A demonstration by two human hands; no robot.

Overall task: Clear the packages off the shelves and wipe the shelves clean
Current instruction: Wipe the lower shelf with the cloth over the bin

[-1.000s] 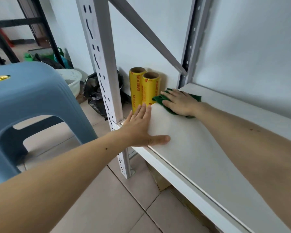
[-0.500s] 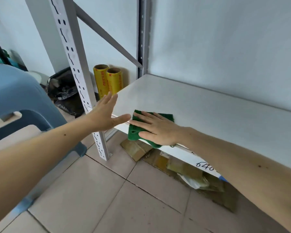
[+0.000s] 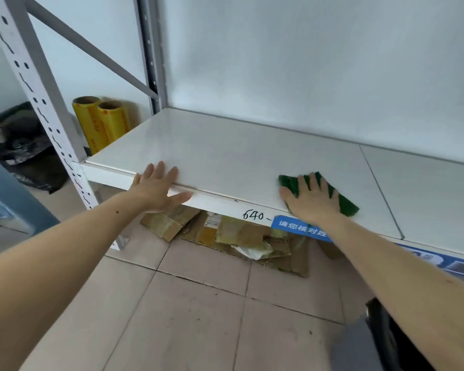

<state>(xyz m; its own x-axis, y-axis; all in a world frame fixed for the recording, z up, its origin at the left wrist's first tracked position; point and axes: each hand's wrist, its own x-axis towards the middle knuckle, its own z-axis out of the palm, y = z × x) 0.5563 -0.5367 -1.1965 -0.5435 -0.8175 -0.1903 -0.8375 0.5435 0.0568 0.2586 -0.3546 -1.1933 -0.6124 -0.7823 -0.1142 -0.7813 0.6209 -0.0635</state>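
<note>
Green cloth (image 3: 343, 200) lies flat on the white shelf (image 3: 225, 153) near its front edge, pinned under my right hand (image 3: 310, 200); that grip is spread, fingers straight and fanned over the fabric, pressing rather than pinching. My left hand (image 3: 156, 190) rests on the shelf's front lip well apart from the cloth, its grip also spread, fingers flat on top and the thumb stretched along the edge, holding nothing. Handwritten "640" (image 3: 253, 215) and a blue label (image 3: 302, 228) sit on the lip just below my right wrist. Flattened cardboard packages (image 3: 225, 234) lie on the tiled floor (image 3: 188, 317) under the shelf. Two yellow film rolls (image 3: 102, 124) stand upright beyond the shelf's left end, behind the perforated post (image 3: 35, 87).
</note>
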